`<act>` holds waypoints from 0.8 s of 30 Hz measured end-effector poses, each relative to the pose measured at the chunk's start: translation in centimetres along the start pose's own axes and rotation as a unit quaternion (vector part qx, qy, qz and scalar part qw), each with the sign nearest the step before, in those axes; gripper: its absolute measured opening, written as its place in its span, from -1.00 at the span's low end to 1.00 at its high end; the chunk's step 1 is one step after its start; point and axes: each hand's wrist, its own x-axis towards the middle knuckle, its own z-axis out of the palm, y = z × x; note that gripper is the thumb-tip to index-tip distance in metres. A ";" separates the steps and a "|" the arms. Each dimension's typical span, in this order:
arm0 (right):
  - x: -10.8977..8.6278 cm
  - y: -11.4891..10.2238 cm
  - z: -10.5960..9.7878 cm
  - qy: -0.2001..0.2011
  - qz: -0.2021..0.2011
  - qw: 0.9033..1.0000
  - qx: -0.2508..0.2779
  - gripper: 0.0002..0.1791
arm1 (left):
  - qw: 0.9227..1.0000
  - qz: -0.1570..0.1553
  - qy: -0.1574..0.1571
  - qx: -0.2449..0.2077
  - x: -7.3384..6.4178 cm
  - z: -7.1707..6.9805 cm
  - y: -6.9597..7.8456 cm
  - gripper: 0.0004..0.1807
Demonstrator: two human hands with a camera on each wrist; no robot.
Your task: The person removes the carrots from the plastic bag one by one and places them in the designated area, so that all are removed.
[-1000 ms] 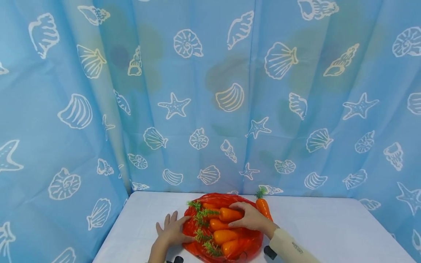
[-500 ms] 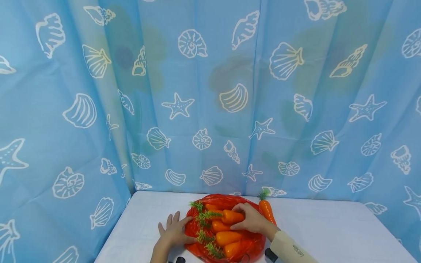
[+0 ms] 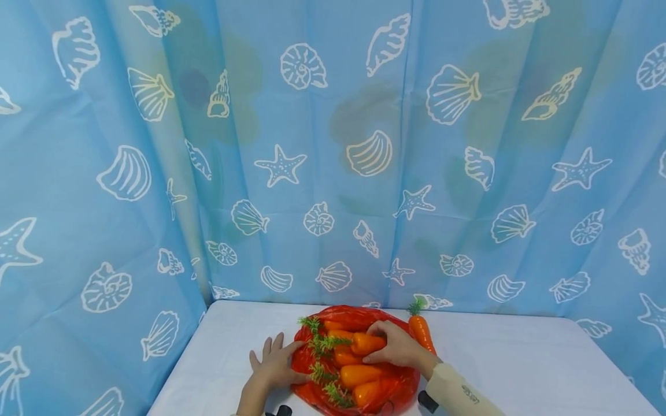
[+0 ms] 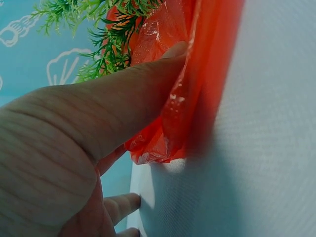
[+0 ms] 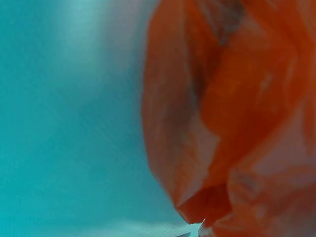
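A red plastic bag [image 3: 333, 315] lies spread on the white table with several orange carrots with green leafy tops in it; they look like toy carrots. My right hand [image 3: 399, 346] reaches over the bag and grips the thick end of one carrot [image 3: 366, 344], thumb and fingers on either side. My left hand [image 3: 276, 367] is at the bag's left side with fingers spread; its thumb [image 4: 128, 98] touches the bag's rim [image 4: 180, 98], and two other fingers rest on the table. In the right wrist view only the blurred bag [image 5: 237, 98] shows, no hand.
One more carrot [image 3: 420, 333] lies outside the bag, behind the right wrist. The white table [image 3: 499, 358] extends to both sides. A blue curtain [image 3: 333, 144] with white shell prints hangs behind and at the left.
The head view has shifted slightly, so everything sits a little to the right of where it was a second ago. Both hands keep the same places on the carrot and bag.
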 end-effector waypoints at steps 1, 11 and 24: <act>0.0 0.0 0.0 -0.002 -0.002 1.000 -0.001 -0.50 | 1.000 0.001 0.000 0.001 0.0 0.0 0.0 -0.12; 0.4 0.0 -0.5 -0.019 -0.043 0.999 -0.012 -0.55 | 1.000 0.015 0.004 0.011 -0.1 -0.4 0.1 -0.14; 0.2 -1.9 -1.0 -0.022 -0.066 0.998 -0.010 -0.60 | 1.000 0.007 -0.006 0.005 -0.2 -0.4 -0.1 -0.14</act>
